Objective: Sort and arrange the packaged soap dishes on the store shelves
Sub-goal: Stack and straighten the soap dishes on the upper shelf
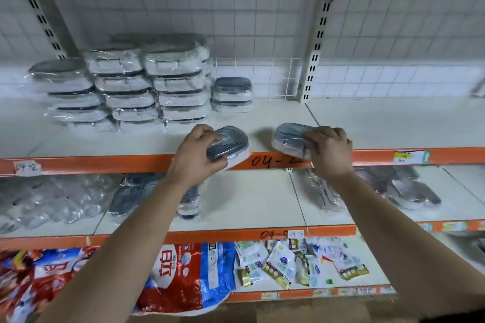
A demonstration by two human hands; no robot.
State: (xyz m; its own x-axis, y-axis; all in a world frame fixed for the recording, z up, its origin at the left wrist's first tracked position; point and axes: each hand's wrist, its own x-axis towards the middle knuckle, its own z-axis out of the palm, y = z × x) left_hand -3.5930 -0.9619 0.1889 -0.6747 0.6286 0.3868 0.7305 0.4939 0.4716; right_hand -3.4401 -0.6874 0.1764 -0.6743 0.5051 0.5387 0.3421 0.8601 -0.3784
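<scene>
My left hand (pixel 195 155) grips a grey-and-white soap dish in clear wrap (pixel 233 143) at the front edge of the upper shelf (pixel 367 126). My right hand (pixel 329 151) holds a second wrapped soap dish (pixel 288 139), tilted, just right of the first. Behind them, tall stacks of wrapped soap dishes (pixel 147 86) fill the shelf's left rear. A short stack of two (pixel 232 94) stands at their right end. More wrapped dishes lie loose on the shelf below, some at the left (pixel 131 194) under my left arm and others at the right (pixel 409 189).
Orange shelf edges carry handwritten labels (pixel 275 160). A slotted upright post (pixel 312 60) rises at the back right. The lowest shelf holds red-and-blue detergent bags (pixel 189 275) and small sachets (pixel 301 262). Clear-wrapped items (pixel 47 202) lie on the middle shelf's left.
</scene>
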